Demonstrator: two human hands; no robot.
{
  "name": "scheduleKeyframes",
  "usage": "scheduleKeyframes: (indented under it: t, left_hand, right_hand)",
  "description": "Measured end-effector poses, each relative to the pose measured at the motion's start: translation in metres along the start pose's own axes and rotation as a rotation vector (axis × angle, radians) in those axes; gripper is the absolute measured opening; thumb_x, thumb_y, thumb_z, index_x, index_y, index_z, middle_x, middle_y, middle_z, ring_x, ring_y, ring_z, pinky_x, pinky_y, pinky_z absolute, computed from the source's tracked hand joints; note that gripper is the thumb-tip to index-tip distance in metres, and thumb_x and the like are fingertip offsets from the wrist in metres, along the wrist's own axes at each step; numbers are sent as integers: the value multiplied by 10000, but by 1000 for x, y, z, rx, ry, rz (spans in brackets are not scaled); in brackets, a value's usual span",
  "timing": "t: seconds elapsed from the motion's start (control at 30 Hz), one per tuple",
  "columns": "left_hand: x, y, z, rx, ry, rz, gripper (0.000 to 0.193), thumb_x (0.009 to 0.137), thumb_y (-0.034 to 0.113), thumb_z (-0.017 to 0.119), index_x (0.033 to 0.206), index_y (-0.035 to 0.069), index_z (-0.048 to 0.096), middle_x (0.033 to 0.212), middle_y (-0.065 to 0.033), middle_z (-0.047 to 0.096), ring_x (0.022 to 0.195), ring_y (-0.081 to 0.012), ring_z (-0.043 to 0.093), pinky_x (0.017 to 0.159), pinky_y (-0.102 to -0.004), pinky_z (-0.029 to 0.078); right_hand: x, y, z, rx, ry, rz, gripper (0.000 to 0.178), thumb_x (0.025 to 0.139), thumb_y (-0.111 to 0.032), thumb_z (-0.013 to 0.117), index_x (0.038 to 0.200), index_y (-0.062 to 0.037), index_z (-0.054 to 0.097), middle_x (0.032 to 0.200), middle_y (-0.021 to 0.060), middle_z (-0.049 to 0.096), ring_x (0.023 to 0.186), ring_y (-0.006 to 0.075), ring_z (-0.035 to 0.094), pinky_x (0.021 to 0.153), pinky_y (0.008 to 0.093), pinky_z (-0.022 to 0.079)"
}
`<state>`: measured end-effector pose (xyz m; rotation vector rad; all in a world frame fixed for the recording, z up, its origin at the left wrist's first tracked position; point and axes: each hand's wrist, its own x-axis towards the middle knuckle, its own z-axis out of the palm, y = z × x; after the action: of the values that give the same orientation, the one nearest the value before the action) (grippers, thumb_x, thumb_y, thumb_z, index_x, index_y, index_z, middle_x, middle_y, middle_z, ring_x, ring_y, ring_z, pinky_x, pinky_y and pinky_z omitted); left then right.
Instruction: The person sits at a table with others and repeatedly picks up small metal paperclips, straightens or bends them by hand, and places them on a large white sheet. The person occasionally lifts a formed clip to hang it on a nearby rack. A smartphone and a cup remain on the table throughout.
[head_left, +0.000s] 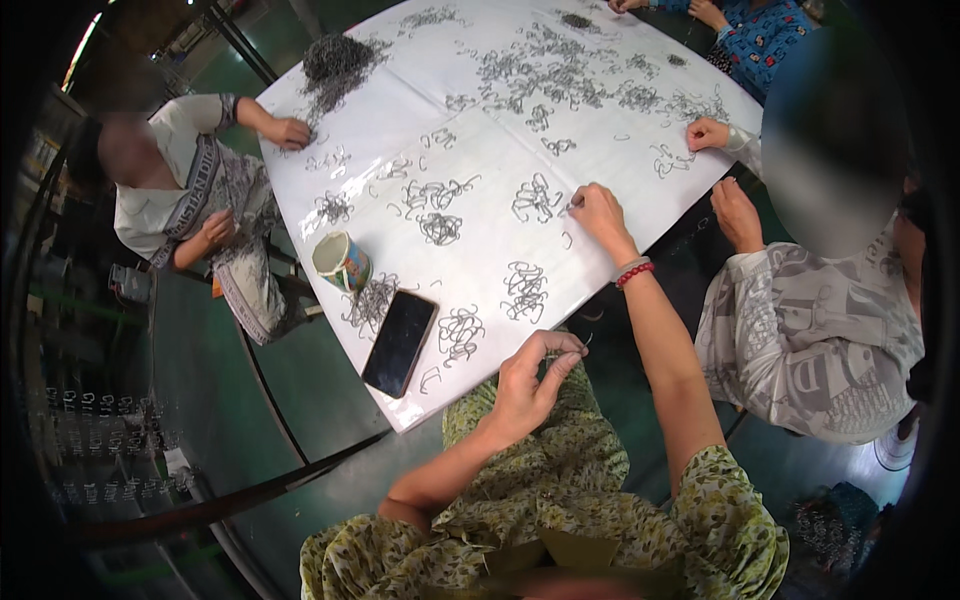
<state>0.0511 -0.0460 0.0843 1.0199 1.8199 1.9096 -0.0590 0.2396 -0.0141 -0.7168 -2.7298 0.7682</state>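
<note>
My left hand (535, 385) is raised above my lap at the table's near edge. Its thumb and forefinger pinch a small curved wire hook (588, 341). Over the white tabletop, my right hand (603, 218) has its fingertips closed together beside a loose pile of wire hooks (535, 198). What those fingertips hold, if anything, is too small to make out. A single hook (567, 240) lies just below that hand. Another pile of hooks (525, 292) lies between my two hands, and a further heap (461, 334) is left of it.
A black phone (400, 343) and a paper cup (341, 262) stand near the table's left edge. A dark mound of hooks (338, 62) sits at the far left, with more scattered across the far side. Co-workers sit left, right and far right, their hands by the table.
</note>
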Motion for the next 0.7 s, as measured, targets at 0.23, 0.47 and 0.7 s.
scheduleKeyframes:
  t: [0.23,0.47,0.7]
  left_hand:
    - [-4,9,0,-26,8,-86,66,954,17,569,1011,-15,558,1036,-140,649,950,-188,644,869,-310,499]
    - [-10,17,6,-207,48,-122,54,952,1,574,991,-21,544,998,-134,636,956,-180,611,874,-298,470]
    - [-14,22,10,-145,43,-72,43,960,11,550,988,-20,536,980,-136,628,940,-188,604,867,-319,473]
  right_hand:
    - [31,37,5,597,62,104,218,562,-160,818,711,-21,741,663,112,699,616,196,667,616,326,546]
    - [27,-32,-18,507,355,10,88,626,-50,690,703,-18,663,716,185,674,744,357,678,718,395,543]
    - [6,12,-19,765,165,159,127,699,-10,654,814,9,706,669,128,681,533,161,647,528,311,534]
